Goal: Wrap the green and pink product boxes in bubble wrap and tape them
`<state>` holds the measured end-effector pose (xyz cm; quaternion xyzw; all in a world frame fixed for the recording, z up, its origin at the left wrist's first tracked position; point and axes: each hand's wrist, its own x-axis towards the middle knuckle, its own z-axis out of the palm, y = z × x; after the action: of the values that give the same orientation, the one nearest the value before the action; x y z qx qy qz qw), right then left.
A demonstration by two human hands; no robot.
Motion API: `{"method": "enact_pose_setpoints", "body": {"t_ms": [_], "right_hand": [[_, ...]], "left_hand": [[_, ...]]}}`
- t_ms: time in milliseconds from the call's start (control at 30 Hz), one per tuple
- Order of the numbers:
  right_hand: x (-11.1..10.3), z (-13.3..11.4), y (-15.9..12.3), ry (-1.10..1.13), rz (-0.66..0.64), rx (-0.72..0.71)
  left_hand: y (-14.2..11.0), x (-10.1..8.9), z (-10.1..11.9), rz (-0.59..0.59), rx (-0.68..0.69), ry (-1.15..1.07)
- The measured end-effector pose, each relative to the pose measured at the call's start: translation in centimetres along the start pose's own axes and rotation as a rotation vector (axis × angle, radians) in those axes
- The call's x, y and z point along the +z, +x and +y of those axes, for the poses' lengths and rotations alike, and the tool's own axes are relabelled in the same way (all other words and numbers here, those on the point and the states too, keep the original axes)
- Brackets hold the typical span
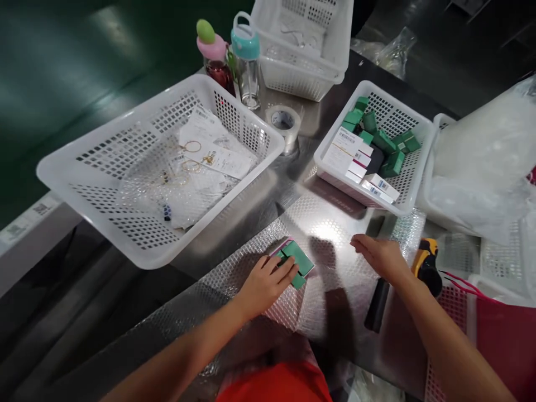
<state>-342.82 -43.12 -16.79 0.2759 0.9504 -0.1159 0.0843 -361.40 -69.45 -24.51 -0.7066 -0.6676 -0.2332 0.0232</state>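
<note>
My left hand is curved over a small group of flat green boxes, fingers pressing on their tops. Under the boxes a white and pink edge shows. They rest on a sheet of bubble wrap spread over the metal table; my palm hides part of them. My right hand hovers to the right, its fingers drawn together with nothing visible in them. Close beside it are a rolled part of the bubble wrap and a yellow and black tool with a black handle.
On the left, a large white basket holds bagged jewellery and labels. A smaller white basket contains green and white boxes. Clear tape, two drink bottles and stacked baskets stand behind. Bulky plastic bags fill the right side.
</note>
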Motion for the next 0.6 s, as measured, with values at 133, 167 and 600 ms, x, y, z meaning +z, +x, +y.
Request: {"method": "enact_pose_setpoints", "body": {"t_ms": [133, 167, 600], "right_hand": [[-1.0, -6.4, -1.8, 0.357, -0.038, -0.257], [-0.5, -8.5, -2.5, 0.402, -0.076, -0.302], [8.8, -14.0, -6.3, 0.008, 0.215, -0.412]], "left_hand": [[0.0, -0.1, -0.1, 0.014, 0.036, 0.016], [0.0, -0.1, -0.2, 0.017, 0.046, 0.012], [-1.4, 2.2, -0.3, 0.341, -0.065, -0.004]]}}
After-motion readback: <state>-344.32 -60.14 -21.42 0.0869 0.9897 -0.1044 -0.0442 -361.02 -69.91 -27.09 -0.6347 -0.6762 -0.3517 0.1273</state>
